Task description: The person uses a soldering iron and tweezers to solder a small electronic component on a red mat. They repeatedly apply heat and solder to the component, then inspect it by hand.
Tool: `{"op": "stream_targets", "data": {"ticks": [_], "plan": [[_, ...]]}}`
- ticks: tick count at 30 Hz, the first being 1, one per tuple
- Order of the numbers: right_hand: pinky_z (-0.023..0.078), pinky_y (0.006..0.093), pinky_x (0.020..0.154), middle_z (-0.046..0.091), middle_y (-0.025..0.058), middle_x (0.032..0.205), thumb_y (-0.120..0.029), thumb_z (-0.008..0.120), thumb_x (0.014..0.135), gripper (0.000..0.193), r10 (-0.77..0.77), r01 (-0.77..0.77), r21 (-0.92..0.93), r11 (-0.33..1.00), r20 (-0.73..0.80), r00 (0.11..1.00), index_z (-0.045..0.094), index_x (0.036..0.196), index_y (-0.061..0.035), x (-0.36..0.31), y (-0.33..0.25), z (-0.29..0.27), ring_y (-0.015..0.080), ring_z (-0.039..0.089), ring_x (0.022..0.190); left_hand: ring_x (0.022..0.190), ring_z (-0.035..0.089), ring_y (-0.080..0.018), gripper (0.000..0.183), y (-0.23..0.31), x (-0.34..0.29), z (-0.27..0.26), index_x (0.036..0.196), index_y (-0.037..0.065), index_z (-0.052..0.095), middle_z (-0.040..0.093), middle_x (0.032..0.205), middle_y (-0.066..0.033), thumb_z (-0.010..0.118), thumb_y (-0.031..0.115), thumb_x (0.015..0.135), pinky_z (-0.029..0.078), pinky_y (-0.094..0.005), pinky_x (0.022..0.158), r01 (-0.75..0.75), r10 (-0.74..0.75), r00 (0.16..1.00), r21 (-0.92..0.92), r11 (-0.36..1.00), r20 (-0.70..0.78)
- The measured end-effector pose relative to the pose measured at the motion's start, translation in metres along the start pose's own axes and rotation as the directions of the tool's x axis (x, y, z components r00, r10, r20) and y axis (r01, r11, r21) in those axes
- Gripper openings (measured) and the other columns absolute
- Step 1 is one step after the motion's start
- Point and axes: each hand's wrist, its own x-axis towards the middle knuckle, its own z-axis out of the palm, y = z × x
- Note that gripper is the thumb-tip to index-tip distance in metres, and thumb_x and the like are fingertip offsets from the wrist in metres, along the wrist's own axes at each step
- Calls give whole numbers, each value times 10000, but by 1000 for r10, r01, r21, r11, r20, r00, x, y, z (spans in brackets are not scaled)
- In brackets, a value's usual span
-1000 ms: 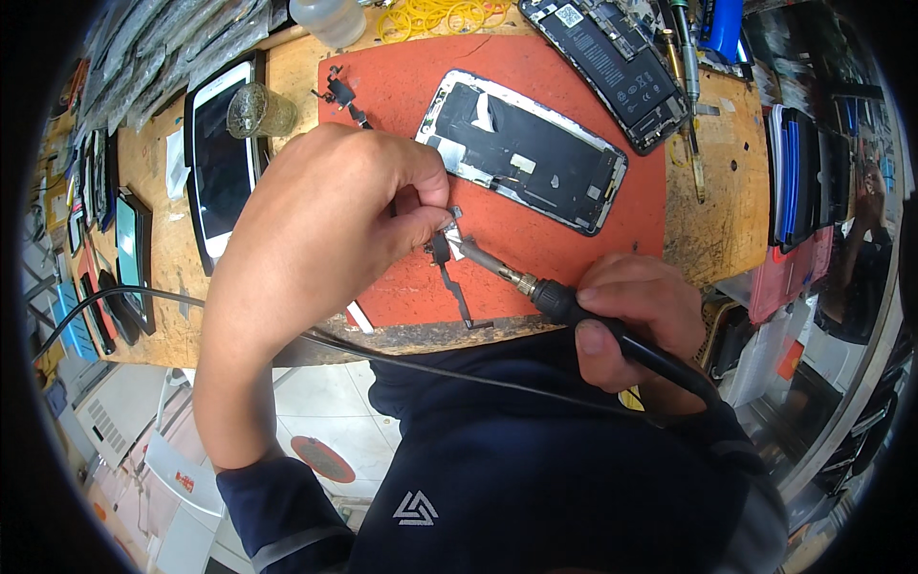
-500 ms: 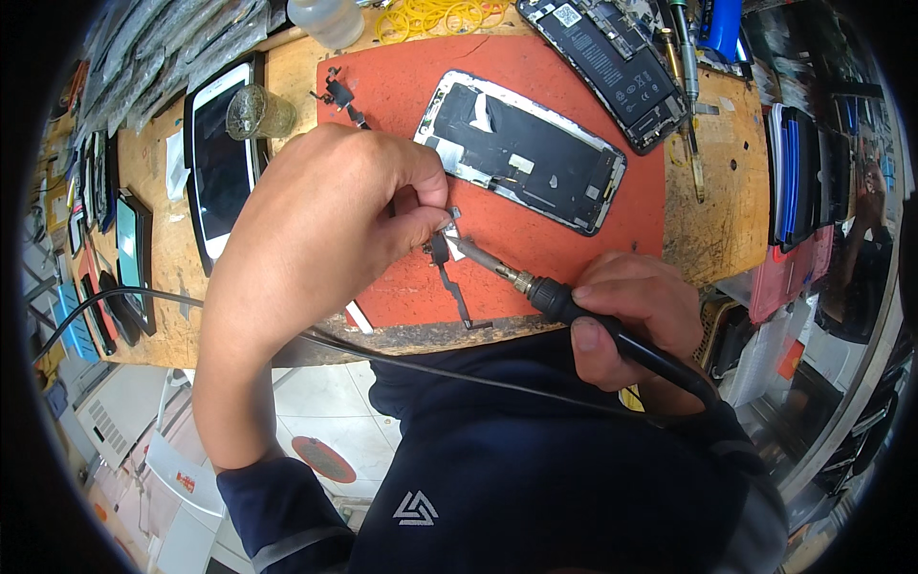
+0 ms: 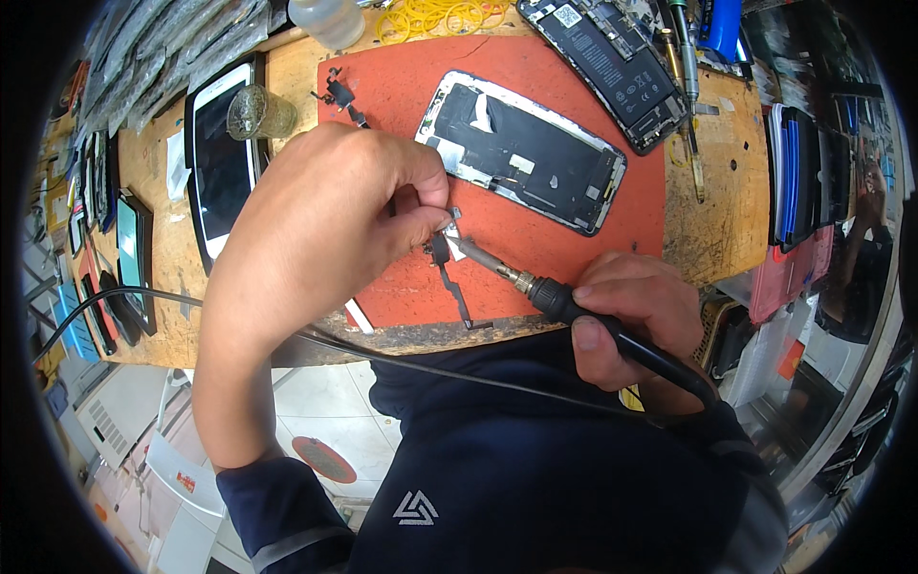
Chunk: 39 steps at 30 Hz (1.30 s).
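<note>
My right hand [image 3: 636,311] is closed around the black handle of a soldering iron [image 3: 550,295], whose metal tip points up and left. That tip reaches a thin black flex cable [image 3: 449,277] lying on a red mat [image 3: 535,258]. My left hand [image 3: 330,206] pinches the upper end of this cable between thumb and fingers, beside the iron's tip. Just beyond lies a phone screen [image 3: 526,153], back side up, with a white rim and a black middle. Another small flex cable [image 3: 339,93] rests at the mat's far left. The exact contact point is too small to make out.
An opened phone body with a battery [image 3: 612,72] lies at the far right, near screwdrivers [image 3: 684,57]. On the left are a white phone [image 3: 218,143] and a glass jar [image 3: 260,113]. The iron's cord [image 3: 459,373] crosses my lap. Yellow rubber bands [image 3: 435,19] lie at the back.
</note>
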Motion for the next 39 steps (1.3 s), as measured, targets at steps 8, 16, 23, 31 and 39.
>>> {"op": "stream_targets", "data": {"ticks": [8, 16, 23, 31, 39], "plan": [[543, 325, 504, 684, 116, 693, -74, 767, 828, 178, 1, -1, 11, 1000, -12, 1000, 663, 941, 16, 0, 1, 1, 234, 690, 550, 603, 627, -164, 133, -2, 3, -2, 860, -16, 702, 678, 731, -86, 820, -13, 800, 484, -311, 580, 0, 0, 999, -10, 1000, 32], [535, 321, 496, 681, 112, 687, -69, 758, 828, 166, -6, 6, 0, 1000, -14, 1000, 659, 932, 15, 1, 1, 1, 232, 684, 544, 605, 620, -133, 131, 0, 4, -3, 862, -11, 701, 674, 719, -61, 820, -14, 809, 477, -294, 572, 21, -20, 999, -25, 999, 39], [528, 320, 488, 671, 111, 678, -53, 746, 819, 167, -17, 17, -4, 1000, -15, 1000, 647, 933, 19, 1, 1, 2, 230, 676, 535, 608, 619, -132, 124, -2, 4, -2, 872, -10, 706, 683, 729, -61, 817, -15, 816, 476, -293, 577, 9, -8, 999, -30, 1000, 39], [534, 327, 494, 662, 112, 673, -45, 743, 813, 169, -21, 22, 6, 1000, -18, 1000, 645, 933, 22, 2, 1, 2, 235, 674, 535, 606, 623, -132, 117, -5, 6, -4, 884, -10, 725, 705, 732, -77, 827, 9, 830, 477, -295, 581, -6, 8, 998, -32, 999, 65], [532, 328, 495, 664, 120, 681, -56, 760, 809, 169, -16, 16, 30, 999, -8, 1000, 655, 919, 18, 1, 0, -1, 237, 676, 537, 613, 637, -130, 116, -5, 10, -4, 875, -17, 726, 702, 713, -83, 829, 10, 829, 482, -294, 587, -1, 5, 996, -49, 999, 90]]}}
